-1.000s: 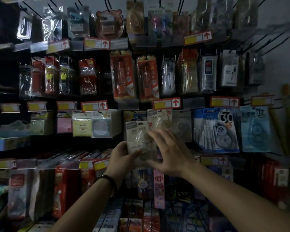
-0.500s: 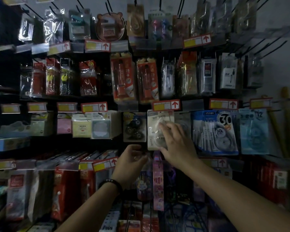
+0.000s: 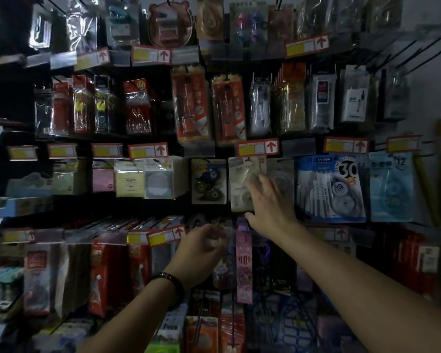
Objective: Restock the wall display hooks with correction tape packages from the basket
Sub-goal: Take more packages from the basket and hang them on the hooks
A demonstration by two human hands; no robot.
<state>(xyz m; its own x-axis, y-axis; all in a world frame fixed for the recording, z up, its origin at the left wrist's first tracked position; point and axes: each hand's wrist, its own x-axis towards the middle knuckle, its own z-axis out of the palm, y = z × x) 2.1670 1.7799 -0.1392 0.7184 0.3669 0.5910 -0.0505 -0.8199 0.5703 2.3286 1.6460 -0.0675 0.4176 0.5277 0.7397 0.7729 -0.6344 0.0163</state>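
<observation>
- The white correction tape package [image 3: 242,184] hangs on a hook in the middle row, under a red price tag [image 3: 257,147], with a pack of dark rolls [image 3: 208,180] just to its left.
- The right hand [image 3: 271,207] is released: its straight, spread fingers [image 3: 255,186] touch the front of the package.
- The left hand [image 3: 201,247] is lower and apart from the package, with its fingers curled. It is blurred, so I cannot tell whether it grasps anything.
- A black bracelet [image 3: 172,278] sits on the left wrist.
- A blue pack marked 30 [image 3: 331,187] hangs to the right of the right hand.
- A blue wire basket [image 3: 290,324] shows low down, between the arms.
</observation>
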